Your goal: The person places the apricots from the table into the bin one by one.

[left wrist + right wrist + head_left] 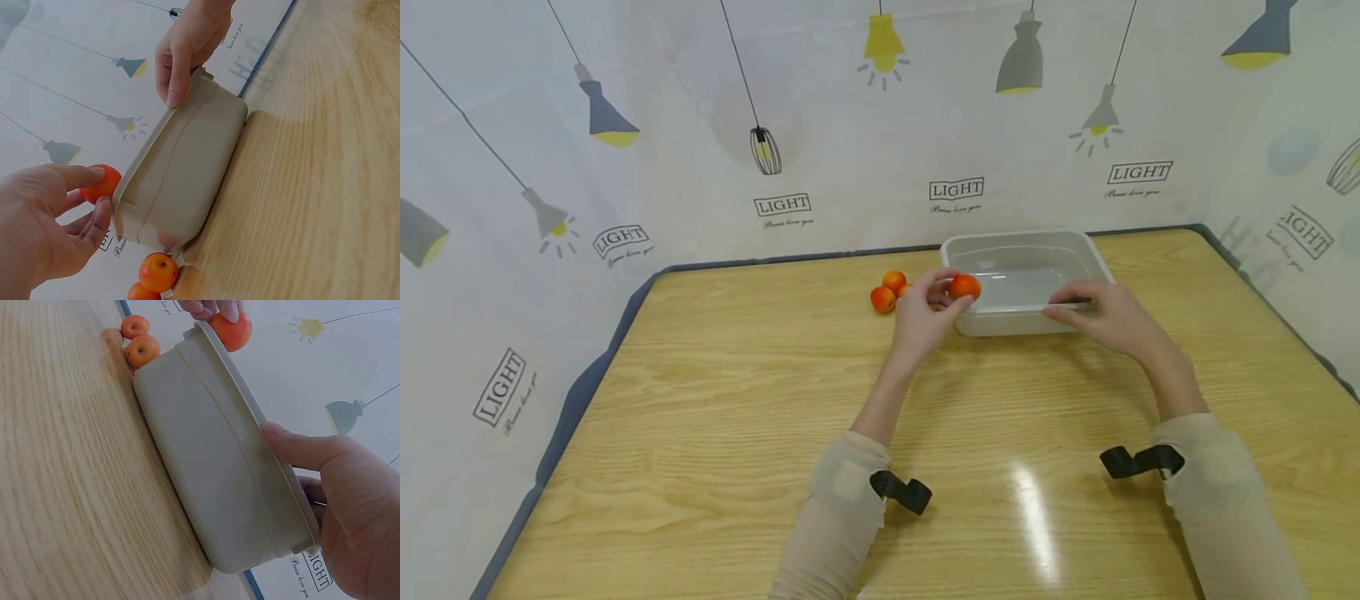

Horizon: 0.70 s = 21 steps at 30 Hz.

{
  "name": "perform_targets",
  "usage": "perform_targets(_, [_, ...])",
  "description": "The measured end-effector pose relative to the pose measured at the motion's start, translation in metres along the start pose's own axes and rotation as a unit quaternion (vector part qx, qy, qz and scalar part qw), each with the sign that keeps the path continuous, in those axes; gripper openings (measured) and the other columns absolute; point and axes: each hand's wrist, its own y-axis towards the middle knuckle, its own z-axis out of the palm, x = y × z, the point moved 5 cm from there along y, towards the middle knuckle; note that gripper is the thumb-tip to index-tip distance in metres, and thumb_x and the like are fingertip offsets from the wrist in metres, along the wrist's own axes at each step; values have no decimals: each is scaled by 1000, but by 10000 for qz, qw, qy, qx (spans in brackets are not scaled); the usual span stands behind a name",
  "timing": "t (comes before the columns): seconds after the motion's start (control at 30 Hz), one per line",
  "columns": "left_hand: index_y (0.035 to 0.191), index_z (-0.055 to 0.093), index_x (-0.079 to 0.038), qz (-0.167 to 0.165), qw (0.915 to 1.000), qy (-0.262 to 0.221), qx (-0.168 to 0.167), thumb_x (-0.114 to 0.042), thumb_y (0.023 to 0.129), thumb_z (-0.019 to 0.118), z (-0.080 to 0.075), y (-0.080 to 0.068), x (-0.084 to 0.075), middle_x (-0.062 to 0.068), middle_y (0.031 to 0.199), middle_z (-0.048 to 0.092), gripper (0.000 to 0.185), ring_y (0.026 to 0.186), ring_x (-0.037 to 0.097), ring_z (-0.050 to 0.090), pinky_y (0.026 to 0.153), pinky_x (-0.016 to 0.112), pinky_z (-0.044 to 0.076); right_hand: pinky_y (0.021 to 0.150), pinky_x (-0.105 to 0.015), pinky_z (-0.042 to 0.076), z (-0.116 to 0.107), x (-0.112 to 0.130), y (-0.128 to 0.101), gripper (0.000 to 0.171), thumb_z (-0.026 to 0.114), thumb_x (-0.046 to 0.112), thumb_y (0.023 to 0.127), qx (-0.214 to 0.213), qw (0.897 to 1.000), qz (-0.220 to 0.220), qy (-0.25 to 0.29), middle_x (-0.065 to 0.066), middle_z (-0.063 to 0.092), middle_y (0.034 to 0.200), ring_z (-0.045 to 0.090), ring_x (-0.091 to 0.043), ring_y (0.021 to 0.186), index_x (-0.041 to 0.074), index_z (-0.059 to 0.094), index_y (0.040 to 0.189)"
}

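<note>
Fruit (965,287), quantity one, is pinched between thumb and fingers of the left hand (923,315), at the near left corner of one box (1011,325); I cannot tell whether it touches the rim. Three more fruits (883,300), one partly hidden, lie clustered on the table (737,375) just left of the box: four in sight. The right hand (1108,317) grips the near rim toward its right end, thumb outside. Two sleeves (838,500) each carry one black clip (916,497).
</note>
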Motion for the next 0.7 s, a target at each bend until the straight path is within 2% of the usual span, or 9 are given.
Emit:
perform_targets(0.23, [126,66,-1,-153,9999,-21,47,-6,87,79,1,-1,1,21,116,69,41,81,14,61,75,18,52,93,-49,46,0,0,-1,25,70,26,97,-5,10000,15,-19,-11,72,107,62,-28,102,5,74,109])
perform_targets(0.37, [126,65,1,-126,9999,-51,53,-5,88,78,1,-2,0,23,116,68,41,82,15,61,77,20,53,93,-50,46,0,-1,-2,26,70,28,97,32,10000,39,13,-11,71,108,61,-28,102,5,73,110])
perform_targets(0.7, [126,64,2,-33,9998,-161,64,-4,89,76,-3,0,0,17,114,68,38,88,21,63,81,24,54,96,-52,45,-1,0,-1,28,69,28,98,79,10000,57,15,-13,71,111,61,-30,106,5,73,112])
